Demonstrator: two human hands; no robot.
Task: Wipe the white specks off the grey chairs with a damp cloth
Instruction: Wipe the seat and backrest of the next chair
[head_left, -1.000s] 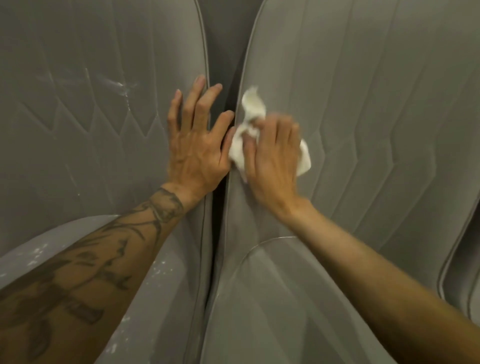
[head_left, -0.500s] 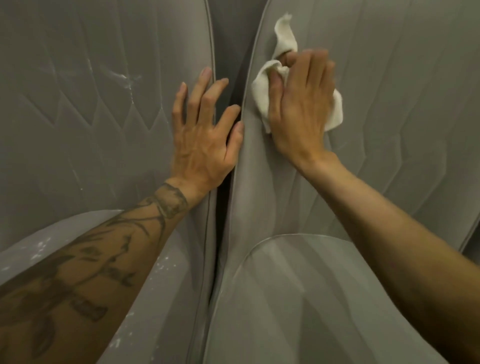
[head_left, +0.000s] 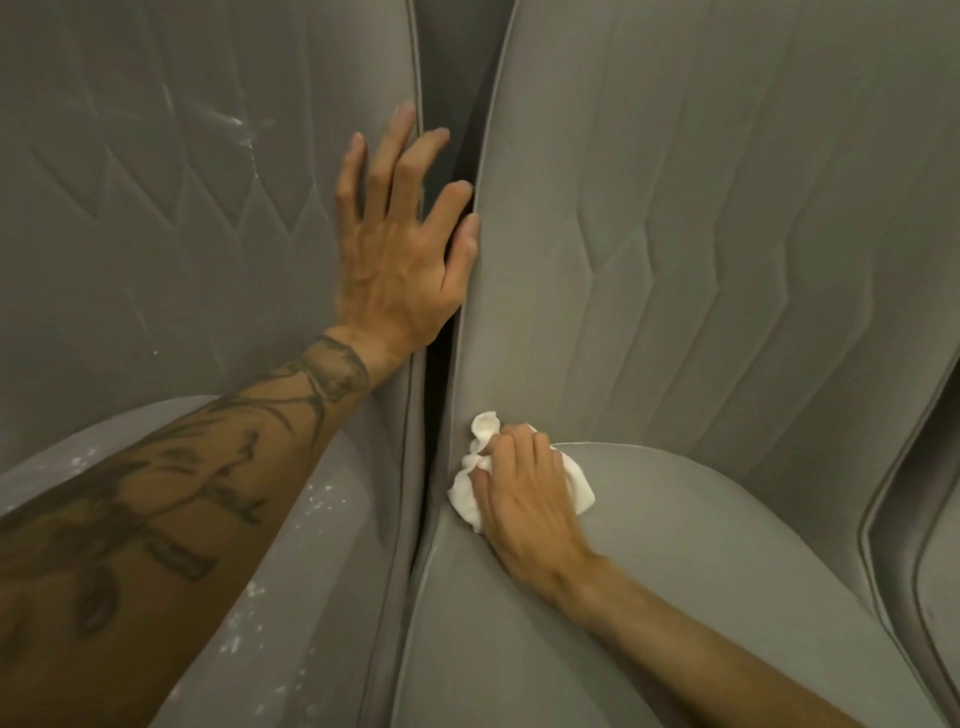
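Note:
Two grey upholstered chairs stand side by side with a dark gap between them. My left hand (head_left: 397, 244) lies flat with spread fingers on the right edge of the left chair (head_left: 171, 218) backrest, its thumb against the right chair's edge. My right hand (head_left: 524, 493) grips a crumpled white cloth (head_left: 467, 499) and presses it low on the right chair (head_left: 701, 234), where backrest meets seat near the gap. White specks (head_left: 311, 504) dot the left chair's seat, and white smears (head_left: 228, 124) mark its backrest.
The dark gap (head_left: 441, 374) between the two chairs runs from top to bottom in the middle. Part of a third grey chair (head_left: 930, 545) shows at the right edge. My tattooed left forearm (head_left: 156, 519) crosses over the left chair's seat.
My right hand has swept the cloth down the right chair's left edge, from high on the backrest to the seat junction. My left hand has stayed pressed on the left chair.

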